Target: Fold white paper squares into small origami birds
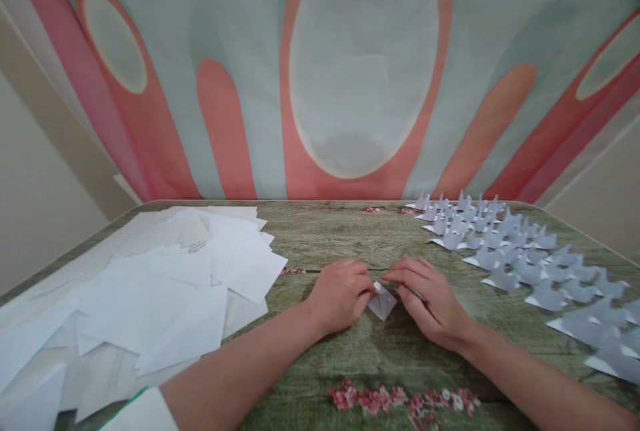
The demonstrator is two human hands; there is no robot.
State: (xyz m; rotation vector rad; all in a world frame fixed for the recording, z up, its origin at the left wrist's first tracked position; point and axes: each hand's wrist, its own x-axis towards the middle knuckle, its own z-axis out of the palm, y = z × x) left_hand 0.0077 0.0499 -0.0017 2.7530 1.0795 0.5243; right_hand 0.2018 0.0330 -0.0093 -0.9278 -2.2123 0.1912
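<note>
A small, folded square of white paper lies corner-on on the table between my hands, with crease lines and flaps at its top. My left hand is closed, thumb and forefinger pinching the paper's upper left edge. From the other side, my right hand bends over the paper's top corner, its fingertips at the upper right edge. A thin dark line shows between the right hand's fingers; whether it is an object or a shadow I cannot tell. Both forearms rest low over the table.
Loose white paper sheets overlap in a wide heap on the left. Several folded paper birds stand in rows along the right. The wood-patterned table has printed pink flowers. Behind its far edge hangs a patterned backdrop.
</note>
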